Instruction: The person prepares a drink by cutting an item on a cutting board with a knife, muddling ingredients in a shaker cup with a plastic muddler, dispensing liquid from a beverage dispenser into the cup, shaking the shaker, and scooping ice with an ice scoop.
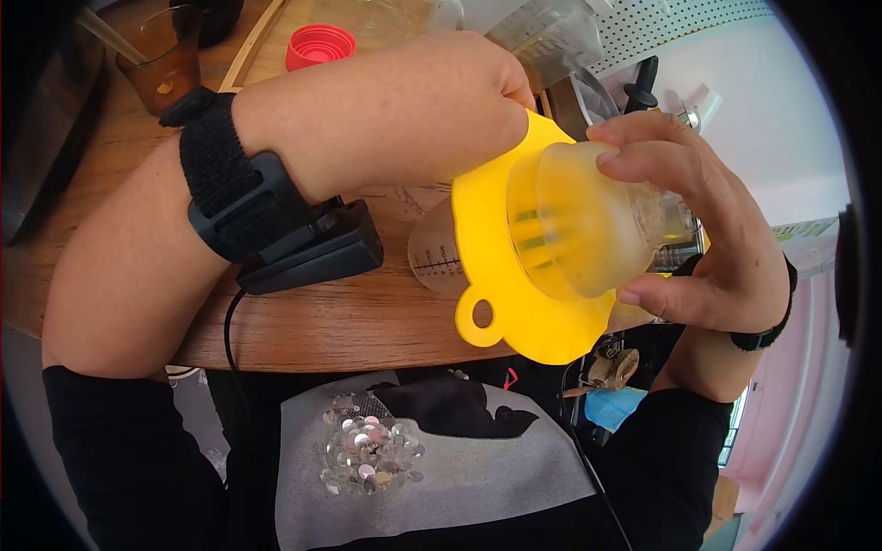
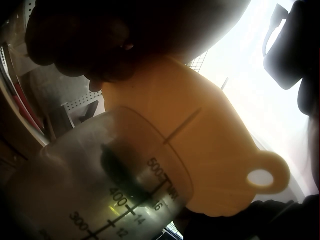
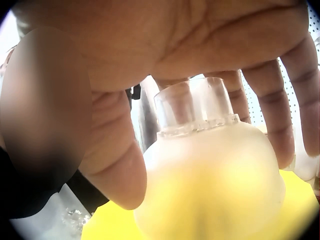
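Note:
A yellow scalloped disc with a ring tab (image 1: 496,239) stands tilted over the table. My left hand (image 1: 487,96) grips its upper edge, the fingers mostly hidden; in the left wrist view that hand (image 2: 95,45) is dark above the disc (image 2: 200,150). Against the disc's right face lies a frosted dome (image 1: 593,220) with a clear neck. My right hand (image 1: 712,220) holds it, thumb and fingers curved round its sides, palm above the neck (image 3: 195,107) in the right wrist view. Behind the disc is a clear measuring cup (image 1: 434,253), (image 2: 115,185).
Upper left on the wooden table (image 1: 312,326) are a brown glass (image 1: 165,69) with a stick and a red ribbed cup (image 1: 320,46) on a tray. A clear container (image 1: 551,41) stands at the back. Round shiny pieces (image 1: 372,450) lie on grey cloth in the lap.

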